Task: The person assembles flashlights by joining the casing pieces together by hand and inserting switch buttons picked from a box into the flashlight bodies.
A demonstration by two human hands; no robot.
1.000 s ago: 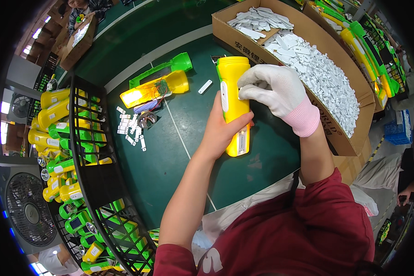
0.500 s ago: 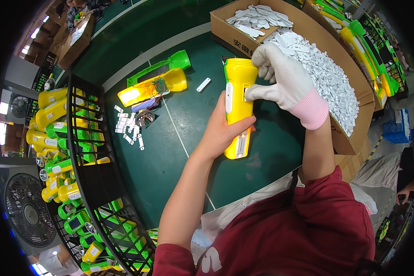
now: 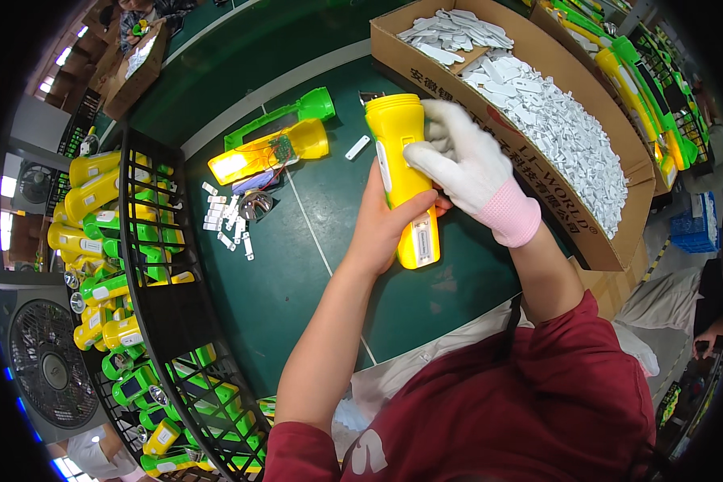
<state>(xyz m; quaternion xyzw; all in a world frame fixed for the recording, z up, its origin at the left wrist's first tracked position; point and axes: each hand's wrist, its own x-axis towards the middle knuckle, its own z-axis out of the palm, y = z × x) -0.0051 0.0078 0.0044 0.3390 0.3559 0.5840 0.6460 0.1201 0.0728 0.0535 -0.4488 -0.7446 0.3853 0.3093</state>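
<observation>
A yellow flashlight [image 3: 400, 173] is held at a slant above the green table. My bare left hand [image 3: 380, 227] wraps its lower body, thumb across the front. My right hand [image 3: 464, 167], in a white glove with a pink cuff, closes on the upper part; its thumb presses by a small slot below the head, and the other fingers are partly hidden behind. Beyond my left hand lies an opened yellow flashlight shell [image 3: 307, 138] with wires and a circuit board. Beside it are a green shell part [image 3: 317, 104], a round reflector [image 3: 255, 206] and several small white pieces [image 3: 215, 217].
A cardboard box [image 3: 402, 56] of white plastic parts [image 3: 546, 116] stands at the right. On the left, a black crate [image 3: 165, 321] holds yellow and green flashlights, with a fan [image 3: 52, 373] beyond. One white piece [image 3: 357, 148] lies on the table [image 3: 297, 273]. Another person [image 3: 140, 12] sits far left.
The flashlight's head has tipped left and toward me. My right hand has moved left and nearer with it, its fingers now closer around the head. My left hand keeps its hold.
</observation>
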